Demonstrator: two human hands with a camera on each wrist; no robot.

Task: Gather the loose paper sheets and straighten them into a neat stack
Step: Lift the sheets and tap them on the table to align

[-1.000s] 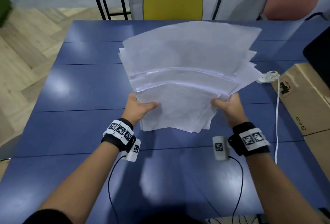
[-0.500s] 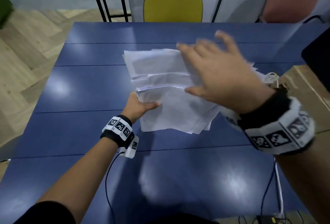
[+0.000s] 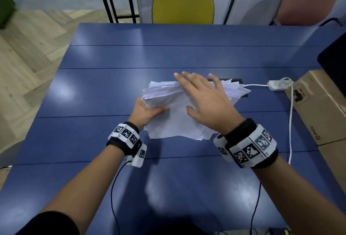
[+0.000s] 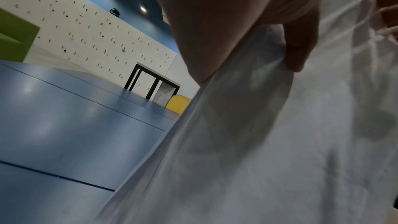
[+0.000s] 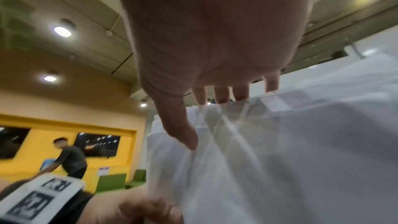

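An uneven pile of white paper sheets point(image 3: 176, 122) lies in the middle of the blue table point(image 3: 93, 141), its edges fanned out at the far and right sides. My left hand point(image 3: 149, 112) grips the pile's left edge, thumb on top and fingers hidden underneath. In the left wrist view the thumb point(image 4: 299, 48) presses on the sheets point(image 4: 258, 142). My right hand point(image 3: 198, 92) lies flat on top of the pile with straight, spread fingers reaching its far edge. The right wrist view shows those fingers point(image 5: 221, 94) over the far edge of the paper point(image 5: 280, 159).
A white power strip point(image 3: 279, 85) and its cable point(image 3: 290, 122) lie right of the pile, beside a cardboard box point(image 3: 322, 107). A dark cable slot point(image 3: 236, 80) sits behind the pile. Yellow point(image 3: 182, 6) and pink point(image 3: 307, 2) chairs stand beyond the table.
The pile, held up and fanned by both hands, has come down flat on the table. My right hand let go of its right edge, swung over and now lies on top.
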